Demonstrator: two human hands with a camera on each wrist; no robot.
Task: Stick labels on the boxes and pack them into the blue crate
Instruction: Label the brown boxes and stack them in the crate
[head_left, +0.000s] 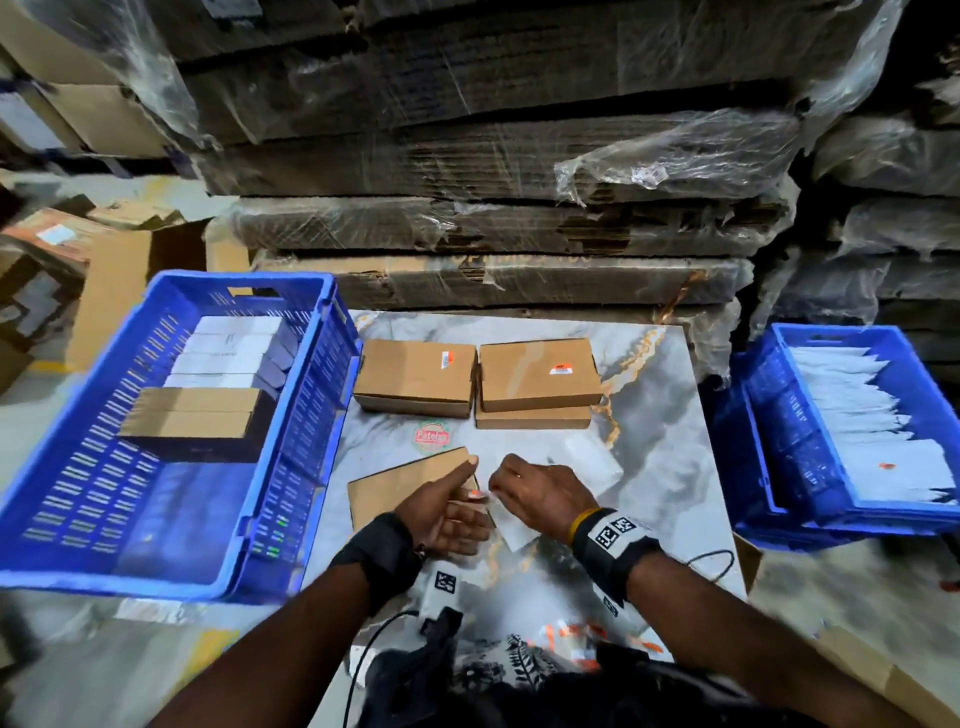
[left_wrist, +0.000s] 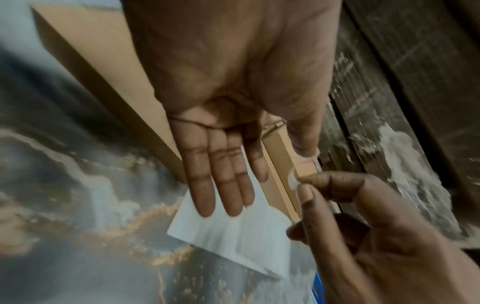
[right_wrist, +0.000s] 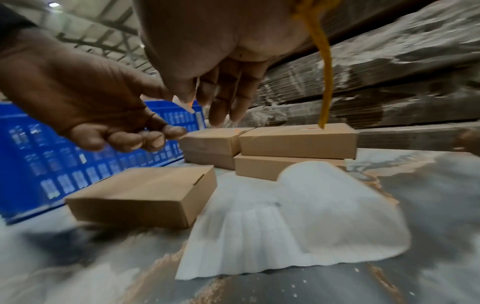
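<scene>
While pinching a label (head_left: 475, 494) between thumb and forefinger of right hand (head_left: 540, 493), holds it in the air just above the near box (head_left: 405, 486). Holds left hand (head_left: 449, 514) palm up over that box, fingers straight and relaxed, gripping nothing, thumb stretched toward label; cannot tell whether thumb touches it. Orange mark on label.

Near box flat on table (head_left: 660, 441), unlabelled on its visible faces, right edge against a white sheet (head_left: 519, 538). Curled sheet (head_left: 592, 462) just beyond right hand.

Further back on table: left box (head_left: 415, 371) with sticker near its right edge; beside it, top box (head_left: 537, 371), also stickered, stacked on bottom box (head_left: 532, 417).

Left of table, crate (head_left: 244, 278) holding brown boxes (head_left: 197, 415) in front of white packs (head_left: 223, 353), near half bare. Right of table, second crate (head_left: 831, 330) filled with white sheets.
</scene>
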